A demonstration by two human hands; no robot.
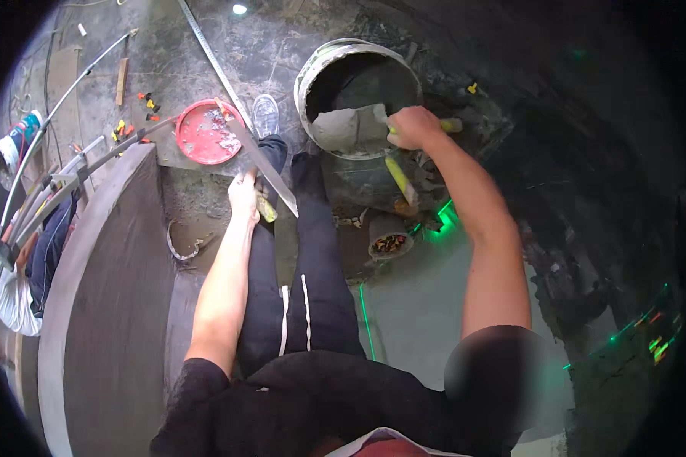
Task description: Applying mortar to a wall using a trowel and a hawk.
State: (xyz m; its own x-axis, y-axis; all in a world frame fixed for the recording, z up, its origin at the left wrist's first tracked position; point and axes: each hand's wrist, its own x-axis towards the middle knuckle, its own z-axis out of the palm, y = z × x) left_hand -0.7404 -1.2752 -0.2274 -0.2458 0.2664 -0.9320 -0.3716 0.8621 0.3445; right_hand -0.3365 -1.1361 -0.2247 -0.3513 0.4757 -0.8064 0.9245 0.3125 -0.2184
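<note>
If the right hand (414,127), clenched round a trowel (375,122), tilts, mortar (335,129) could miss the bucket (303,95); the left hand (242,196) grips a long-bladed tool (265,163).

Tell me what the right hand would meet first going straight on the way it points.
Apart from the trowel in its grip, the right hand would probably meet the bucket first, at its open mouth or rim; the hand's height over it is hard to judge from one view.
</note>
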